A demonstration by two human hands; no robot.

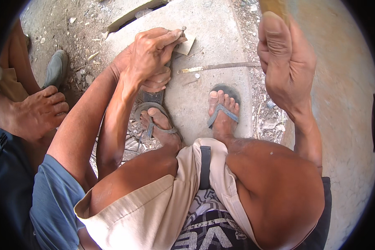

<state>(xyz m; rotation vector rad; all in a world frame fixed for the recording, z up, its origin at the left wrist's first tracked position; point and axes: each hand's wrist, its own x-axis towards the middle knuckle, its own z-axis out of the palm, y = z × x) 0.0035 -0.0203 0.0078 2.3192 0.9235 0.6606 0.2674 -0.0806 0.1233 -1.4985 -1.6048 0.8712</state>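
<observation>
My left hand (pixel 143 56) is closed at the upper middle, over the concrete slab. A thin metal pin with a rounded head (pixel 183 28) sticks up past its fingertips. Beside the fingertips lies a small pale square piece (pixel 186 45). Another forearm (pixel 81 121), rising out of blue cloth, meets my hand there, and curled fingers (pixel 158 79) show just below; whose they are I cannot tell. Raised at the upper right, my right hand (pixel 285 58) grips a yellowish wooden handle (pixel 275 6), thumb laid along it. The top edge cuts off the handle's far end.
Between my sandalled feet runs a concrete slab (pixel 196 112). A long thin strip (pixel 218 66) lies across it. Another person's hand (pixel 41 112) rests at the left, near a grey-green shoe (pixel 56 66). Rubble (pixel 264 121) borders the slab; a smooth floor (pixel 346 137) spreads rightward.
</observation>
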